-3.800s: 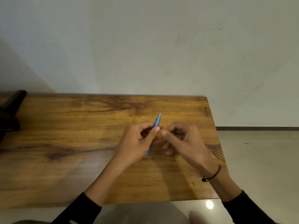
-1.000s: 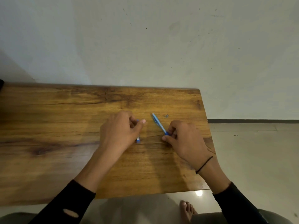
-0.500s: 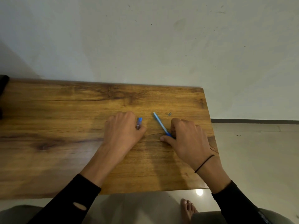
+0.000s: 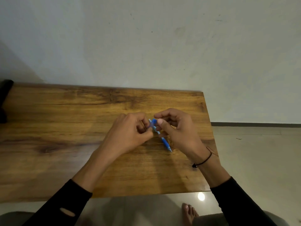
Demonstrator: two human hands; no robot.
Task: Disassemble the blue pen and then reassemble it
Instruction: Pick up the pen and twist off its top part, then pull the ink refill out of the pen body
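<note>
1. The pen (image 4: pixel 163 139) was held above the tabletop (image 4: pixel 65 144), near its right end, with the tip pointing down toward the person and the back end caught between the two hands. Holding it in the air rather than flat probably left both ends free to work on.
2. The left hand (image 4: pixel 128 134) was curled, its fingers (image 4: pixel 141 126) pinched at the pen's upper end, seemingly on a small blue part there; blur kept me from telling what exactly they gripped.
3. The right hand (image 4: pixel 177 129) arched over the barrel, thumb and forefinger closed on it just beside the left fingers, likely to steady it against a push or twist.
4. The hands were touching or nearly so, which suited fitting a small piece on axis.
5. I judged this as a joining step at the back end, though parting could not be ruled out.
</note>
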